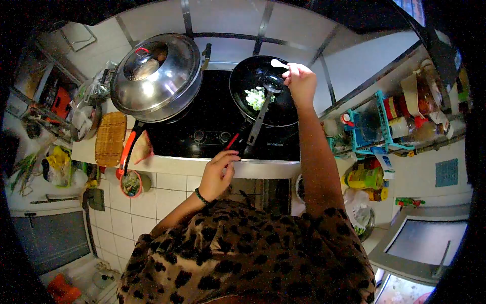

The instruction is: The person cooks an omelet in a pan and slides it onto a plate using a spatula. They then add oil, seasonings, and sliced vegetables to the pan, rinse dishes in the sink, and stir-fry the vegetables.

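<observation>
A black frying pan [238, 76] sits on the right side of the stove, with a small heap of pale green-and-white chopped pieces [255, 98] in it. A spatula [259, 120] rests across its near side, handle toward me. Over the pan's far right rim, my right hand [302, 83] is closed around a small white spoon [278, 63]. My left hand [217, 175] is by the stove's front edge, fingers loosely stretched out just below the pan's red-and-black handle [233, 141]; nothing shows in it.
A large lidded steel pot [157, 76] stands on the left of the black stove [212, 101]. Left of the stove are a woven board [111, 139] and a red-handled tool [130, 147]. A teal rack [372, 124] with jars and bottles lines the right wall.
</observation>
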Tool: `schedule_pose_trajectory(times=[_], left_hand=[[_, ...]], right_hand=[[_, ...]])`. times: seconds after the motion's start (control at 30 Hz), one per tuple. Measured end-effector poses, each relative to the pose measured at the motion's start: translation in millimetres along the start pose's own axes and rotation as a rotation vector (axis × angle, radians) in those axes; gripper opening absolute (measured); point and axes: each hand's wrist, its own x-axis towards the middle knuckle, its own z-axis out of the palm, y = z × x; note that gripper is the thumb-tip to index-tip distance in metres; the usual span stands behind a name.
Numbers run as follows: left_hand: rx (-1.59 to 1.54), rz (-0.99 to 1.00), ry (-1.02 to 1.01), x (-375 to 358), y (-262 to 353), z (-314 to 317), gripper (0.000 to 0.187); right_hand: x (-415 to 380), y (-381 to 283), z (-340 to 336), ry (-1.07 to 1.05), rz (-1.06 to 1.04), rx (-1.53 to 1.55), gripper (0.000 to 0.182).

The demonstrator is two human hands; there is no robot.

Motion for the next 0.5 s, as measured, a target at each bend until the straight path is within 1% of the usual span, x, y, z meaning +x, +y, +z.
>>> schedule_pose_trajectory(times=[0.1,0.13,0.17,0.2,0.23,0.3,0.37,0.43,0.47,0.5], left_hand=[[0.000,-0.011,-0.002,1,3,-1,0.018],[0.000,-0.012,-0.001,0,2,-1,0.018],[0.000,-0.060,-0.021,-1,0,-1,0.018],[0.003,-0.102,-0.041,0,0,-1,0.018],[0.005,-0.094,-0.042,3,0,-2,0.018],[0.013,-0.028,0.013,2,2,1,0.017],[0.020,-0.013,0.019,2,4,1,0.017],[0.028,0.005,0.024,3,5,1,0.017],[-0.016,-0.060,0.012,3,6,1,0.017],[-0.060,-0.119,-0.011,4,7,3,0.017]], right_hand=[[1,-9,1,0.021,-0.048,-0.032,0.025],[2,0,3,0.009,-0.043,-0.075,0.024],[1,14,6,-0.003,-0.034,-0.118,0.024],[0,16,6,0.004,-0.028,-0.132,0.024],[3,17,5,0.010,-0.033,-0.130,0.024],[-1,16,3,0.025,0.039,-0.016,0.024],[-1,9,1,0.018,0.007,-0.023,0.024],[1,5,0,0.011,0.069,0.107,0.020],[1,6,-3,-0.002,0.162,0.186,0.020],[2,19,-4,-0.054,0.159,0.282,0.020]])
